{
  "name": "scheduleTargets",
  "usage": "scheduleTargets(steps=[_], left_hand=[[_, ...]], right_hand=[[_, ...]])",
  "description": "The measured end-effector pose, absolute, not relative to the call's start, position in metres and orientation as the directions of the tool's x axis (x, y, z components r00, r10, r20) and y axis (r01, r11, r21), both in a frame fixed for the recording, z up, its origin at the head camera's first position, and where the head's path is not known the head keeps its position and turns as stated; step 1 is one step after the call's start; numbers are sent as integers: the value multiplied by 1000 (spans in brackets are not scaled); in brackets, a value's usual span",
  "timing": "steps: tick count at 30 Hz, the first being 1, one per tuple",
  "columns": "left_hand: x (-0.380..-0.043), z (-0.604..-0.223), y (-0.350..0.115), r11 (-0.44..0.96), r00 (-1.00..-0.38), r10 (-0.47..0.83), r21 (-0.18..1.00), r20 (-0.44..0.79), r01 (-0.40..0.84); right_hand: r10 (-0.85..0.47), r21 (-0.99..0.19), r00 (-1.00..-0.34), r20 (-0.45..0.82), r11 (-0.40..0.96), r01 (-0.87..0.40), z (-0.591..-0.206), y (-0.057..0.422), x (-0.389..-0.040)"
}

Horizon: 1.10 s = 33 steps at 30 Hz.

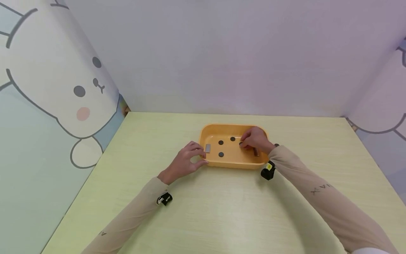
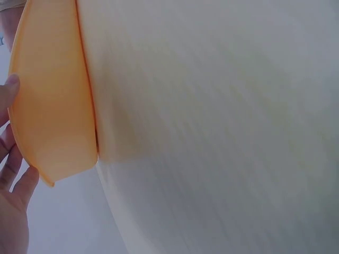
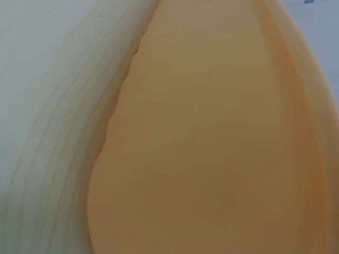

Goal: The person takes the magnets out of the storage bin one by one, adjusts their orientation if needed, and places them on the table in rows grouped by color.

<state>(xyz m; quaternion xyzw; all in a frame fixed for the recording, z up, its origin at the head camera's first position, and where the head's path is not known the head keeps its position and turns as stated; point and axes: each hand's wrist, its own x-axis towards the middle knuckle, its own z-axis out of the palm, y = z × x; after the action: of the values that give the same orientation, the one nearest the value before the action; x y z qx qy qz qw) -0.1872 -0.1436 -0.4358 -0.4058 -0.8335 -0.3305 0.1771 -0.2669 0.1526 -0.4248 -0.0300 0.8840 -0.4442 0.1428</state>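
An orange plastic tray (image 1: 234, 164) stands on the table, its near side filling the right wrist view. My left hand (image 1: 187, 158) holds the tray's left end by the rim, thumb at the near corner; its fingers (image 2: 24, 185) also show along the rim in the left wrist view. Inside the tray, my right hand (image 1: 254, 138) pinches a small dark disc at its fingertips, low over the tray floor. Other dark round discs lie flat to its left: one disc (image 1: 233, 139) at the back, another disc (image 1: 221, 142), and a nearer disc (image 1: 221, 154).
A small grey rectangular piece (image 1: 207, 148) lies at the tray's left end. A dark reddish piece (image 1: 256, 152) is partly hidden beneath my right wrist. The pale wooden table (image 1: 222, 204) meets a white wall (image 1: 228, 70) behind the tray.
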Motion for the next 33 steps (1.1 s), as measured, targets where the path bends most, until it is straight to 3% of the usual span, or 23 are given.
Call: scheduleTargets(steps=[33], left_hand=[[-188, -437, -145, 443, -602, 562, 408, 568, 798]], right_hand=[[-240, -691, -959, -151, 719, -72, -421, 143, -262]])
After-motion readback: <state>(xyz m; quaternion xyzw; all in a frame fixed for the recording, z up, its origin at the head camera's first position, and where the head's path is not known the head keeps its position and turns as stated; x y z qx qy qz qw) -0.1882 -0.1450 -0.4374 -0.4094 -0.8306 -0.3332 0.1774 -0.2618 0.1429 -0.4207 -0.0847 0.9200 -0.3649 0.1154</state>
